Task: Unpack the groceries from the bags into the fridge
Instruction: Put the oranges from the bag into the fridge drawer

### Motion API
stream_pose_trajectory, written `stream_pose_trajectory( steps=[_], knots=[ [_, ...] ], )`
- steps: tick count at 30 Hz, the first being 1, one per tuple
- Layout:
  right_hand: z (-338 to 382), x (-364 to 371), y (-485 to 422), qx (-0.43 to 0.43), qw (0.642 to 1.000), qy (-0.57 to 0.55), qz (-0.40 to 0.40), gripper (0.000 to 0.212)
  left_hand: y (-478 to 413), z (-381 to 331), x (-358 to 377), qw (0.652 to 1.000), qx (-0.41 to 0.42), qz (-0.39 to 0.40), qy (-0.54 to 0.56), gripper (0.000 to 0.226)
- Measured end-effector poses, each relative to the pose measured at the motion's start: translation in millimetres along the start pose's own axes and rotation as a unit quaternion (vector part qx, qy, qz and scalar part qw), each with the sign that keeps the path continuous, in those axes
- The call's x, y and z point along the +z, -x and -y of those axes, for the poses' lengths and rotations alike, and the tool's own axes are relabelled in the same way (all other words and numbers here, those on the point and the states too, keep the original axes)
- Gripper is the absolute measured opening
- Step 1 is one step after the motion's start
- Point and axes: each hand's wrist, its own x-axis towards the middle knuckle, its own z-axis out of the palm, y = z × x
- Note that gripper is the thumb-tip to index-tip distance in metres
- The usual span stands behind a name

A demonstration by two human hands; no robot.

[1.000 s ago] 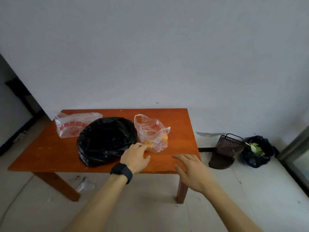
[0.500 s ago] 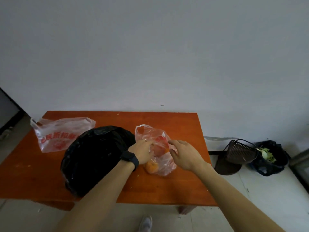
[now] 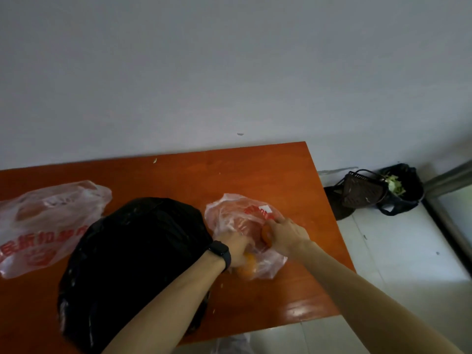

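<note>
A clear plastic bag with red print (image 3: 240, 221) lies on the orange wooden table (image 3: 255, 169), holding several orange fruits. My left hand (image 3: 236, 247), with a black watch on the wrist, is pushed into the bag's left side over a yellow-orange fruit (image 3: 249, 261). My right hand (image 3: 287, 235) is closed around an orange fruit (image 3: 267, 235) at the bag's right side. A big black plastic bag (image 3: 132, 256) sits just left of my left arm. Another clear bag with red print (image 3: 48, 226) lies at the far left.
On the white floor right of the table stand a dark woven basket (image 3: 362, 191) and a black bag with green scraps (image 3: 401, 187). A metal door frame (image 3: 449, 200) runs along the right edge. The grey wall is right behind the table.
The camera has come closer and tilted. Both hands have gone from the bag's mouth down into it, and my right hand has closed on an orange fruit.
</note>
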Motion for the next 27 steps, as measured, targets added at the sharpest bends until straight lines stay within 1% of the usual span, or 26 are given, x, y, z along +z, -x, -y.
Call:
stream_pose_trajectory(
  steps=[3,4,5,7,8,9,10,11,12,14,15,16,17,18,21,23,25,27],
  knots=[
    [-6,8,-2,0.026,0.999,0.012,0.041,0.066,-8,12,14,0.998,0.045,0.035,-0.022,0.057],
    [-8,11,-2,0.031,0.998,0.005,0.049,0.073,-11,15,22,0.997,0.041,0.050,-0.039,0.064],
    [-10,14,-1,0.033,0.998,-0.005,0.044,0.076,-22,26,42,0.997,0.052,0.034,-0.046,0.075],
    [-11,19,-2,0.040,0.999,-0.016,0.020,0.075,-44,41,79,0.997,0.035,-0.001,-0.076,0.105],
    [-11,23,-3,0.049,0.999,-0.014,0.010,0.073,-44,37,81,0.997,0.024,0.014,-0.079,0.100],
    [-11,26,-4,0.060,0.998,-0.012,0.002,0.073,-36,31,79,0.995,0.036,0.029,-0.088,0.086],
    [-11,30,-6,0.072,0.997,-0.013,-0.002,0.072,-25,21,65,0.994,0.058,0.016,-0.096,0.079],
    [-11,33,-8,0.083,0.996,-0.017,-0.008,0.071,-13,13,46,0.993,0.060,-0.017,-0.096,0.075],
    [-12,36,-9,0.092,0.995,-0.023,-0.017,0.069,-7,7,34,0.996,0.049,-0.026,-0.063,0.075],
    [-14,40,-10,0.099,0.993,-0.041,-0.041,0.066,-7,3,29,0.997,0.039,-0.040,-0.047,0.088],
    [-15,40,-10,0.098,0.993,-0.051,-0.049,0.066,-6,7,29,0.996,0.042,-0.059,-0.045,0.094],
    [-16,40,-8,0.095,0.992,-0.063,-0.053,0.068,-3,9,28,0.996,0.051,-0.072,-0.034,0.094],
    [-17,40,-5,0.092,0.991,-0.077,-0.056,0.069,-2,12,28,0.993,0.065,-0.091,-0.021,0.090],
    [-18,39,-1,0.085,0.990,-0.093,-0.062,0.072,-4,17,27,0.993,0.063,-0.094,0.009,0.083],
    [-22,32,17,0.040,0.977,-0.171,-0.120,0.078,-3,27,18,0.989,0.025,-0.094,0.110,0.054],
    [-23,23,29,0.018,0.965,-0.211,-0.152,0.079,-2,32,14,0.980,0.004,-0.079,0.180,0.054],
    [-23,12,39,0.013,0.960,-0.228,-0.162,0.077,2,31,5,0.974,0.027,-0.083,0.208,0.068],
    [-24,0,46,0.010,0.954,-0.249,-0.165,0.075,2,29,-4,0.965,0.035,-0.072,0.252,0.082]
  ],
)
